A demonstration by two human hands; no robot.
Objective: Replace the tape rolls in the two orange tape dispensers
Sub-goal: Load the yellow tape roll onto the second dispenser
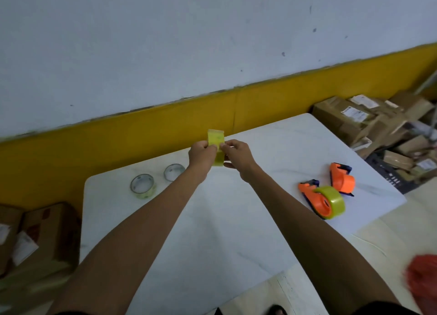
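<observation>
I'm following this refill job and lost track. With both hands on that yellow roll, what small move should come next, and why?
Probably carry the yellow tape roll, held between the left hand and right hand, toward the far orange dispenser. That one shows no roll, while the near dispenser already carries a full yellow one. The two thin, nearly spent rolls lie aside at left.

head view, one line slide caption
Both hands hold a yellow tape roll above the white table.

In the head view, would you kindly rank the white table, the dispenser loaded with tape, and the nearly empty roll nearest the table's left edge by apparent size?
1. White table
2. Loaded dispenser
3. Nearly empty roll
</observation>
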